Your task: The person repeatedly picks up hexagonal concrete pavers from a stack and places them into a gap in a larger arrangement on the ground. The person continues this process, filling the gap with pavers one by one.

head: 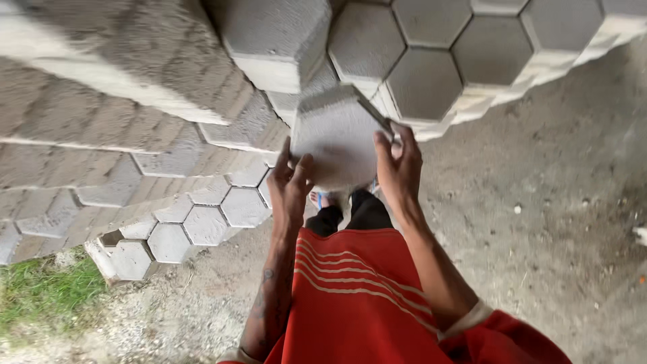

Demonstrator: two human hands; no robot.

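I hold a grey hexagonal concrete paving block [335, 138] in front of me with both hands. My left hand [291, 183] grips its left lower edge, fingers spread against its face. My right hand [399, 165] clasps its right edge, thumb over the top corner. The block is tilted and hangs just in front of a tall stack of matching hexagonal blocks [431, 74]. Below the block my feet in sandals [322, 199] and dark trousers show, above my red striped shirt [357, 296].
More stacked hexagonal blocks [121, 121] fill the left, stepping down to a low row [202, 226] on the ground. A grass patch [40, 290] lies at the lower left. Bare concrete floor [552, 222] with small debris spreads to the right.
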